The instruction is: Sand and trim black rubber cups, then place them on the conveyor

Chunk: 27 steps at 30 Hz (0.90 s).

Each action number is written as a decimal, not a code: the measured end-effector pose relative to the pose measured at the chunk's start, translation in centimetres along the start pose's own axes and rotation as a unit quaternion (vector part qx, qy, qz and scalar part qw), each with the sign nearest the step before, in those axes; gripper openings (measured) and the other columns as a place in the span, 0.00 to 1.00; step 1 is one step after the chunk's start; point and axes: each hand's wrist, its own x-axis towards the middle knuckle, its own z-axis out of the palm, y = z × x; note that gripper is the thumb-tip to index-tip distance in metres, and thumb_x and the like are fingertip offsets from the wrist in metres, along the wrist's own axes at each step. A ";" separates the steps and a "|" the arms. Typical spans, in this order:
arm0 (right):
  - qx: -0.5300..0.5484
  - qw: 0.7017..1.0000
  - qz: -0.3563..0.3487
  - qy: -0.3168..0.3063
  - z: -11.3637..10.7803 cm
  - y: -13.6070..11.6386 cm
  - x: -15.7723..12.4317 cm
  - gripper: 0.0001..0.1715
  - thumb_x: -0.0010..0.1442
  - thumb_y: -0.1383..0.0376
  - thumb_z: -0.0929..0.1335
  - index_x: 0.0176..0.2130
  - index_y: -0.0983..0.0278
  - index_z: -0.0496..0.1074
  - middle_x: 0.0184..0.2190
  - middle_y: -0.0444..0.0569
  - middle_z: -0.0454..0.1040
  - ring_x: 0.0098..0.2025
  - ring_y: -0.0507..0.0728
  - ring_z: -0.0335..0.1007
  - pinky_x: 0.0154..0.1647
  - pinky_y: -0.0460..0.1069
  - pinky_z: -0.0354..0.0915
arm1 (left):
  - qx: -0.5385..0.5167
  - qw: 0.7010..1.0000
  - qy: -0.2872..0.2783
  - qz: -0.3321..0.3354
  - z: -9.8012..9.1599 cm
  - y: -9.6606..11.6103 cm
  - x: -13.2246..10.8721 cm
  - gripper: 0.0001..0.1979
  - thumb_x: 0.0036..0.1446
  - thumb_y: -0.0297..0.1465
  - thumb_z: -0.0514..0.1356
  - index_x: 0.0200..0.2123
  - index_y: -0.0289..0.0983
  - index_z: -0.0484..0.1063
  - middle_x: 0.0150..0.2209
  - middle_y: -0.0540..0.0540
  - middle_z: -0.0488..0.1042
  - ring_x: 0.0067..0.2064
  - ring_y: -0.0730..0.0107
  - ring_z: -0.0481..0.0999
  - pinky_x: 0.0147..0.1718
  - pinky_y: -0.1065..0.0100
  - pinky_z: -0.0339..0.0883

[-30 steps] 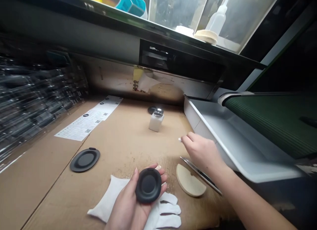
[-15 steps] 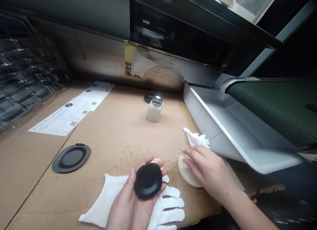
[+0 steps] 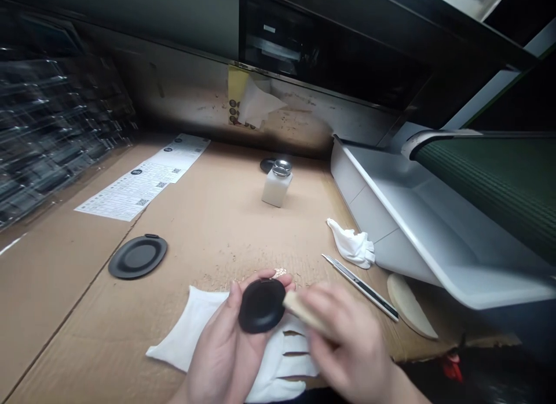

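My left hand (image 3: pixel 221 352) cups a small, glossy black rounded disc (image 3: pixel 262 306), thumb on its left edge and fingertips around its far side. From the right, my right hand (image 3: pixel 347 340) grips a flat beige pad (image 3: pixel 306 314), blurred by motion. The pad's tip is at the disc's right edge; whether they touch I cannot tell. A white glove (image 3: pixel 197 317) lies flat beneath my hands. Right of them are a utility knife (image 3: pixel 365 288) with its blade out and another beige pad (image 3: pixel 408 305).
A larger black oval plate (image 3: pixel 138 256) lies at left, below printed label sheets (image 3: pixel 147 178). A white bottle with a metal top (image 3: pixel 277 186) stands mid-table. Crumpled white cloth (image 3: pixel 353 241) lies beside a grey bin (image 3: pixel 391 218). Clear plastic cases (image 3: pixel 61 126) are stacked at far left.
My right hand has lifted a beige pad off the table and brought it left to the black disc. The utility knife and second pad are now uncovered. The view has shifted slightly.
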 end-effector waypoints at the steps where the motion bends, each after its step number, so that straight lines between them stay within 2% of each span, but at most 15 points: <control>1: -0.010 0.999 -0.051 0.012 0.7 -0.6 0.0 0.18 0.54 0.71 0.62 0.46 0.63 0.67 0.35 0.52 0.71 0.33 0.53 0.67 0.30 0.46 0.66 | 0.005 1.000 0.001 -0.001 0.0 0.0 0.0 0.21 0.59 0.40 0.49 0.41 0.31 0.73 0.47 0.35 0.74 0.52 0.55 0.68 0.54 0.56 0.57; 3: -0.037 0.991 -0.127 0.012 2.0 -1.0 0.1 0.14 0.53 0.72 0.65 0.41 0.63 0.70 0.29 0.50 0.71 0.29 0.53 0.64 0.27 0.46 0.64 | 0.022 1.000 0.004 0.003 0.1 0.0 0.0 0.20 0.59 0.40 0.49 0.41 0.32 0.73 0.47 0.36 0.73 0.52 0.56 0.68 0.54 0.57 0.56; 4: -0.046 0.989 -0.143 0.003 2.4 -0.8 0.2 0.13 0.53 0.71 0.65 0.40 0.63 0.71 0.28 0.49 0.71 0.28 0.53 0.62 0.26 0.47 0.63 | 0.032 0.999 0.005 0.009 0.1 0.0 0.1 0.20 0.59 0.40 0.48 0.41 0.33 0.73 0.47 0.37 0.74 0.52 0.57 0.68 0.54 0.58 0.56; 7: -0.068 0.987 -0.143 -0.032 2.4 0.4 1.3 0.14 0.54 0.69 0.66 0.43 0.63 0.70 0.27 0.48 0.71 0.27 0.52 0.59 0.26 0.47 0.61 | 0.056 0.998 0.010 0.020 0.4 0.0 0.2 0.18 0.60 0.39 0.48 0.40 0.33 0.73 0.45 0.39 0.74 0.52 0.57 0.67 0.54 0.57 0.56; 12: -0.076 0.993 -0.087 -0.032 0.8 2.0 3.4 0.14 0.54 0.73 0.65 0.41 0.61 0.70 0.27 0.45 0.70 0.28 0.51 0.60 0.28 0.46 0.61 | 0.064 0.996 0.048 0.026 0.6 0.0 0.2 0.16 0.59 0.38 0.51 0.40 0.35 0.72 0.45 0.41 0.75 0.52 0.57 0.67 0.54 0.56 0.56; 15: -0.037 0.999 0.006 0.028 0.1 2.3 2.9 0.16 0.55 0.73 0.65 0.43 0.62 0.69 0.32 0.47 0.71 0.33 0.52 0.64 0.34 0.47 0.64 | 0.059 0.997 0.041 0.019 0.6 0.1 0.2 0.17 0.58 0.38 0.51 0.40 0.33 0.72 0.45 0.37 0.75 0.51 0.53 0.69 0.54 0.52 0.56; 17: -0.017 0.998 0.038 0.041 0.0 2.2 1.9 0.18 0.55 0.74 0.65 0.46 0.62 0.68 0.34 0.48 0.72 0.35 0.52 0.65 0.36 0.48 0.65 | 0.054 0.998 0.031 0.011 0.6 0.1 0.3 0.17 0.59 0.38 0.50 0.39 0.32 0.72 0.45 0.36 0.74 0.51 0.52 0.69 0.54 0.51 0.55; 22: 0.050 0.995 -0.059 -0.068 0.0 1.7 0.3 0.18 0.56 0.75 0.65 0.46 0.63 0.68 0.35 0.46 0.74 0.34 0.52 0.64 0.32 0.48 0.64 | 0.038 0.999 0.024 0.020 0.3 0.0 0.5 0.17 0.59 0.38 0.49 0.40 0.33 0.71 0.46 0.37 0.74 0.54 0.54 0.65 0.55 0.55 0.54; 27: 0.050 0.995 -0.076 -0.049 0.9 0.5 0.1 0.13 0.57 0.73 0.65 0.43 0.64 0.71 0.33 0.47 0.75 0.33 0.53 0.63 0.31 0.48 0.64 | 0.036 0.999 0.015 0.013 0.0 -0.2 0.4 0.17 0.59 0.39 0.49 0.40 0.34 0.71 0.45 0.38 0.74 0.52 0.57 0.67 0.53 0.56 0.56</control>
